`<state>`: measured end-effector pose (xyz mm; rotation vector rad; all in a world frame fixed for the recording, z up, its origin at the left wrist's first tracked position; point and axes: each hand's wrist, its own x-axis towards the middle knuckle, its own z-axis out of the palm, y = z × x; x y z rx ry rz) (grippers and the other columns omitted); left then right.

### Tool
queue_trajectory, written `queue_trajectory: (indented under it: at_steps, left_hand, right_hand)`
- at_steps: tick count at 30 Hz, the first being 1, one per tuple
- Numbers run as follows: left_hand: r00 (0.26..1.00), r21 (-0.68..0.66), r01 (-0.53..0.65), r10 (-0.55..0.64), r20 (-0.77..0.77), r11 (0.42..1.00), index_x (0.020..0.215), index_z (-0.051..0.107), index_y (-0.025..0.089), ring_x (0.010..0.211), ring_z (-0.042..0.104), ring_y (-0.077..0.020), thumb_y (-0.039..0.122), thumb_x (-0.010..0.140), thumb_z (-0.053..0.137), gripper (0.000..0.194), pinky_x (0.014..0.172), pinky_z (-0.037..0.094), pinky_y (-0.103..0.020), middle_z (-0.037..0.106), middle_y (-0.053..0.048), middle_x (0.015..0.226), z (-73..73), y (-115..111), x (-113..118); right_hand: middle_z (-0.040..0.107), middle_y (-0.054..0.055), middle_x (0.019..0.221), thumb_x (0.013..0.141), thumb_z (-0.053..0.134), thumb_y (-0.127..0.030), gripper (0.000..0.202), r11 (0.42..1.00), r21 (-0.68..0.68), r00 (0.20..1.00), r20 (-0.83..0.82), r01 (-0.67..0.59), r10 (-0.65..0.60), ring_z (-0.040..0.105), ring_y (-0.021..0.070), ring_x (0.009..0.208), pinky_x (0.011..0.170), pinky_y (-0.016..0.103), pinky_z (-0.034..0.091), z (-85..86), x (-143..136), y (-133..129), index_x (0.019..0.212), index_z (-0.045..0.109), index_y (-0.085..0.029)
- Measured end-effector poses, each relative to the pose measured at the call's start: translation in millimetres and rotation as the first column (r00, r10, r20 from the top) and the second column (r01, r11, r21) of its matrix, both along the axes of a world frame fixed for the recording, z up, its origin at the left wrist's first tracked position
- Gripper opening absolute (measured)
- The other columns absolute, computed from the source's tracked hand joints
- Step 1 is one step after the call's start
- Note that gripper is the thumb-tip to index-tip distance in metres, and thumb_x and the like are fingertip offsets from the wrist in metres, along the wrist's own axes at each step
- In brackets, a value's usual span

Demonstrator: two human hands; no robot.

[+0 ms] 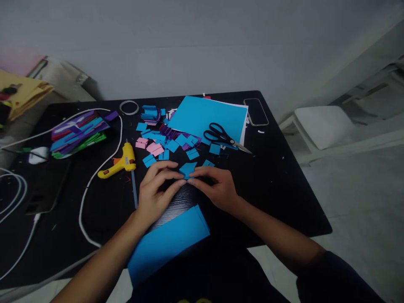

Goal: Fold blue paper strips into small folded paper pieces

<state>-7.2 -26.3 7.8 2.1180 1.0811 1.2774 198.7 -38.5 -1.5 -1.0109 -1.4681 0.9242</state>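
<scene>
Between my two hands is a small blue paper piece (188, 168), held low over the dark table. My left hand (159, 189) pinches its left side with thumb and fingers. On the right side, my right hand (216, 185) has its thumb and forefinger closed on the same piece. Small blue squares (173, 145) and a few pink pieces (155, 149) lie scattered just beyond my hands. A folded blue sheet (168, 242) rests at the table's front edge. Black scissors (221, 135) lie partly on a large blue sheet (205, 113).
A yellow glue gun (121, 162) lies left of my hands, near a white cable (82, 202). Bundled coloured paper (78, 132) is farther left. A phone (256, 112) lies at the back right, a tape ring (129, 107) at the back. A white stool (323, 126) stands right.
</scene>
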Motion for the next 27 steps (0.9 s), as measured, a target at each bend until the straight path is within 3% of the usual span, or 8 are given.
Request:
queue_trajectory:
  at_steps: [2,6,11,16,22,27]
  left_hand:
    - [1.000,-0.059,-0.002,0.002,0.012,0.998,0.098,0.075,0.020,0.111,0.069,-0.0194,0.012,0.090,0.077,0.012,0.097,0.056,-0.035,0.070,-0.008,0.124,0.7,0.8,0.7]
    - [0.998,-0.117,0.044,-0.040,0.041,0.992,0.098,0.073,0.021,0.104,0.072,-0.0179,0.013,0.092,0.074,0.010,0.093,0.057,-0.033,0.075,-0.005,0.114,2.6,0.8,2.3]
    - [0.997,-0.103,0.002,0.006,0.081,0.995,0.098,0.074,0.021,0.096,0.073,-0.0166,0.012,0.090,0.076,0.012,0.086,0.058,-0.031,0.076,-0.004,0.102,2.8,-2.1,6.5]
    - [0.993,-0.076,0.003,0.006,0.114,0.997,0.098,0.074,0.020,0.092,0.073,-0.0157,0.010,0.089,0.077,0.014,0.083,0.058,-0.030,0.076,-0.003,0.098,5.0,-4.5,10.5]
    - [0.997,-0.071,-0.016,0.021,0.069,0.997,0.098,0.073,0.020,0.099,0.071,-0.0180,0.012,0.091,0.076,0.011,0.087,0.057,-0.033,0.074,-0.006,0.106,5.9,-5.3,10.2]
    - [0.999,-0.151,-0.009,0.016,0.047,0.988,0.098,0.070,0.020,0.093,0.069,-0.0164,0.017,0.094,0.072,0.006,0.078,0.056,-0.031,0.071,-0.007,0.112,3.5,-4.2,9.6]
  right_hand:
    - [0.082,0.002,0.092,0.085,0.082,-0.027,0.009,1.000,-0.027,1.000,0.004,0.014,-0.014,0.077,0.0168,0.081,0.076,0.028,0.062,0.9,-0.2,-0.8,0.093,0.079,-0.024]
    - [0.080,0.001,0.089,0.085,0.083,-0.027,0.013,0.998,-0.066,1.000,-0.013,0.014,-0.015,0.076,0.0148,0.076,0.072,0.026,0.061,2.8,-0.8,-2.5,0.096,0.077,-0.023]
    - [0.081,0.001,0.093,0.084,0.084,-0.026,0.038,0.993,-0.117,0.999,-0.021,0.021,-0.024,0.078,0.0169,0.081,0.075,0.027,0.063,5.2,-0.4,-5.1,0.121,0.074,-0.026]
    - [0.083,0.002,0.100,0.085,0.083,-0.026,0.019,0.989,-0.142,0.999,-0.024,0.032,-0.036,0.080,0.0199,0.089,0.081,0.031,0.066,7.6,-0.4,-5.5,0.103,0.081,-0.026]
    - [0.083,0.000,0.095,0.082,0.086,-0.025,0.019,0.984,-0.172,0.998,-0.021,0.052,-0.057,0.081,0.0193,0.087,0.082,0.030,0.067,9.7,-0.4,-4.9,0.100,0.082,-0.027]
    - [0.083,0.000,0.091,0.081,0.087,-0.026,0.016,0.980,-0.194,0.997,-0.042,0.050,-0.059,0.080,0.0187,0.083,0.080,0.029,0.067,9.1,-0.3,-4.6,0.096,0.082,-0.026]
